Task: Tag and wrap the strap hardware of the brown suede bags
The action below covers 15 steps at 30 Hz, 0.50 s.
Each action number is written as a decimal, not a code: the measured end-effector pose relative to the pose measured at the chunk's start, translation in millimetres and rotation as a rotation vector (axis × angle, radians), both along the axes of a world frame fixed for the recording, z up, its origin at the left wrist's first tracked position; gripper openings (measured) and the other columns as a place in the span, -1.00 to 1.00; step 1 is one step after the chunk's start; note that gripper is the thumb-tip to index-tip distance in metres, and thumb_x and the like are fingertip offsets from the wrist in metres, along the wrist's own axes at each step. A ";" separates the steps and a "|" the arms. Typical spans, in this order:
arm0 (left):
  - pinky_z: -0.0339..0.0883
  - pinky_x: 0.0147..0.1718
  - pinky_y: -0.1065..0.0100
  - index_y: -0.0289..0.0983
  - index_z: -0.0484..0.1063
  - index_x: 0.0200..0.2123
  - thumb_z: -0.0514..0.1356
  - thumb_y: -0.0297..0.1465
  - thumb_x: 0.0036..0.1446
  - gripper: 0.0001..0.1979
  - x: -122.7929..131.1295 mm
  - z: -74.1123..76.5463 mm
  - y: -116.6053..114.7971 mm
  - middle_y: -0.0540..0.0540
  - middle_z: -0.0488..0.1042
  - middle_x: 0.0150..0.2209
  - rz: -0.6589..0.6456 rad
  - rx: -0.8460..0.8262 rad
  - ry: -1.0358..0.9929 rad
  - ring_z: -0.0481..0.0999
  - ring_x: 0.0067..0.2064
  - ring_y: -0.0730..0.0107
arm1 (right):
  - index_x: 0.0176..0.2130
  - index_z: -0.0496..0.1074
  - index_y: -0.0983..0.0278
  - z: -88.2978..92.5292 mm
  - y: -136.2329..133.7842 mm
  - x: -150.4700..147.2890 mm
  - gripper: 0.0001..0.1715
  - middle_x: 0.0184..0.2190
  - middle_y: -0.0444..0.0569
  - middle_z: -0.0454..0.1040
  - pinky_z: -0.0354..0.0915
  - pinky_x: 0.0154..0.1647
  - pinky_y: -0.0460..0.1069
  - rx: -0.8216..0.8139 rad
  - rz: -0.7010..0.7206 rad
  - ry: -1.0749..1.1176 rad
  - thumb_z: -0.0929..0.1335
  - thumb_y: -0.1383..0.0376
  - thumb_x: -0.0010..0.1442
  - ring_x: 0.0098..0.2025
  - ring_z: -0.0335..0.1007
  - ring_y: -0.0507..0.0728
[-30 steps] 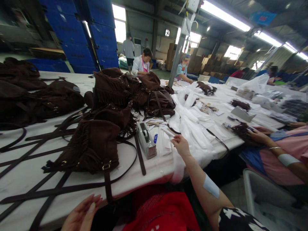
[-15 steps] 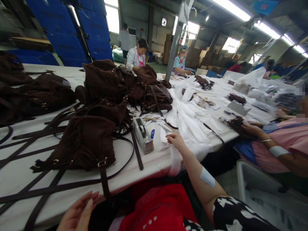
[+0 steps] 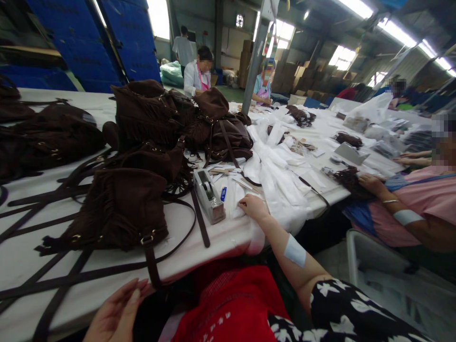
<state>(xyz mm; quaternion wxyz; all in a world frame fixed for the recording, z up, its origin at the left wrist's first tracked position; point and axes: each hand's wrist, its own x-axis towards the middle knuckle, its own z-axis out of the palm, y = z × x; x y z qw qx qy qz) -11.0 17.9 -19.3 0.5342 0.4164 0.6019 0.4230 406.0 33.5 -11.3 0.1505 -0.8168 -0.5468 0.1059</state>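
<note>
At the table's front edge my left hand [image 3: 119, 311] is near the strap of a dark brown fringed bag [image 3: 124, 206]; its fingers are bent close together, and whether they hold anything is hidden. My right hand [image 3: 252, 207] reaches over the table, fingertips pinched down on thin white sheets [image 3: 235, 192]; what lies between them is too small to make out. Left of that hand stands a grey tape dispenser [image 3: 209, 197], with a small blue item [image 3: 223, 194] beside it. White foam wrap [image 3: 280, 178] is heaped just beyond my right hand.
More brown bags [image 3: 149, 109] are piled on the white table [image 3: 181, 254], straps spread at the left. A metal post [image 3: 254, 57] rises behind. A co-worker's hand [image 3: 370, 184] handles brown fringe at right, above a grey bin [image 3: 352, 256].
My right hand has moved slightly left and lower onto the white sheets, its fingers bending downward. The view has shifted a little. My left hand has barely moved.
</note>
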 end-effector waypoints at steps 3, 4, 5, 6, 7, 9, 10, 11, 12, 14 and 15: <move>0.47 0.03 0.06 -0.23 0.45 0.00 0.33 -0.14 0.02 -0.50 3.0 1.7 -0.5 -0.12 0.63 -0.15 -0.002 0.006 0.006 0.62 -0.11 0.10 | -0.21 0.64 0.24 0.1 7.3 -0.1 -0.71 -0.18 0.10 0.56 0.27 -0.04 -0.02 -0.045 0.008 -0.066 0.31 0.31 0.25 -0.12 0.48 0.18; 0.47 0.03 0.05 -0.24 0.45 0.00 0.32 -0.14 0.02 -0.50 3.7 2.4 -0.6 -0.12 0.63 -0.15 -0.005 0.006 0.007 0.62 -0.11 0.10 | -0.21 0.64 0.25 -0.4 9.5 0.7 -0.71 -0.19 0.12 0.56 0.27 -0.04 -0.01 -0.054 0.008 -0.081 0.30 0.33 0.25 -0.12 0.48 0.19; 0.47 0.04 0.05 -0.24 0.45 0.00 0.32 -0.14 0.02 -0.51 4.0 3.2 -0.7 -0.11 0.63 -0.15 -0.008 0.006 0.008 0.62 -0.11 0.10 | -0.21 0.64 0.26 -0.9 11.5 1.6 -0.71 -0.19 0.13 0.56 0.27 -0.04 -0.01 -0.061 0.008 -0.093 0.30 0.34 0.24 -0.12 0.48 0.19; 0.46 0.05 0.05 -0.23 0.45 0.00 0.32 -0.15 0.02 -0.51 4.0 4.0 -0.7 -0.11 0.62 -0.15 -0.011 0.006 0.008 0.62 -0.10 0.10 | -0.22 0.64 0.27 -1.6 13.0 2.6 -0.71 -0.20 0.13 0.56 0.27 -0.04 -0.01 -0.064 0.006 -0.101 0.30 0.35 0.23 -0.13 0.48 0.19; 0.45 0.06 0.04 -0.23 0.45 0.00 0.32 -0.15 0.02 -0.51 3.8 4.9 -0.7 -0.10 0.62 -0.14 -0.012 0.007 0.010 0.62 -0.10 0.10 | -0.22 0.63 0.28 -2.3 14.0 3.7 -0.72 -0.20 0.13 0.57 0.27 -0.05 -0.02 -0.065 0.005 -0.105 0.31 0.35 0.22 -0.13 0.48 0.19; 0.44 0.08 0.04 -0.23 0.45 0.00 0.33 -0.17 0.02 -0.52 2.8 6.8 -0.6 -0.10 0.62 -0.13 -0.011 0.015 0.017 0.61 -0.09 0.10 | -0.24 0.63 0.28 -3.8 14.6 5.6 -0.73 -0.21 0.12 0.57 0.26 -0.05 -0.03 -0.058 0.001 -0.103 0.31 0.36 0.21 -0.13 0.48 0.18; 0.44 0.08 0.05 -0.22 0.45 0.01 0.33 -0.18 0.02 -0.52 2.3 7.6 -0.5 -0.10 0.62 -0.12 -0.010 0.019 0.021 0.61 -0.08 0.10 | -0.24 0.63 0.28 -4.4 14.1 6.6 -0.74 -0.21 0.11 0.57 0.26 -0.04 -0.04 -0.050 -0.004 -0.097 0.31 0.37 0.20 -0.13 0.48 0.17; 0.44 0.08 0.05 -0.22 0.45 0.01 0.33 -0.18 0.03 -0.52 1.7 8.3 -0.3 -0.10 0.62 -0.12 -0.012 0.019 0.024 0.61 -0.08 0.10 | -0.25 0.62 0.28 -4.9 13.3 7.6 -0.74 -0.22 0.09 0.57 0.26 -0.04 -0.04 -0.039 -0.011 -0.089 0.32 0.37 0.20 -0.13 0.48 0.17; 0.44 0.08 0.06 -0.22 0.46 0.01 0.33 -0.19 0.03 -0.53 1.2 8.8 -0.2 -0.10 0.62 -0.11 -0.013 0.016 0.026 0.61 -0.08 0.10 | -0.25 0.62 0.27 -5.2 12.1 8.7 -0.75 -0.21 0.08 0.57 0.26 -0.04 -0.05 -0.025 -0.021 -0.080 0.32 0.37 0.20 -0.13 0.47 0.16; 0.45 0.07 0.06 -0.22 0.46 0.00 0.33 -0.19 0.04 -0.54 0.7 8.9 0.2 -0.10 0.62 -0.12 -0.014 0.006 0.024 0.61 -0.08 0.11 | -0.25 0.60 0.28 -5.6 9.3 11.5 -0.76 -0.19 0.07 0.56 0.26 -0.02 -0.05 0.013 -0.053 -0.058 0.31 0.36 0.20 -0.11 0.46 0.16; 0.45 0.07 0.06 -0.22 0.46 0.00 0.33 -0.18 0.04 -0.54 0.7 8.5 0.4 -0.10 0.62 -0.12 -0.014 0.001 0.022 0.62 -0.09 0.11 | -0.25 0.59 0.28 -5.6 7.9 13.5 -0.76 -0.18 0.07 0.56 0.25 -0.01 -0.04 0.036 -0.074 -0.046 0.31 0.36 0.21 -0.09 0.45 0.16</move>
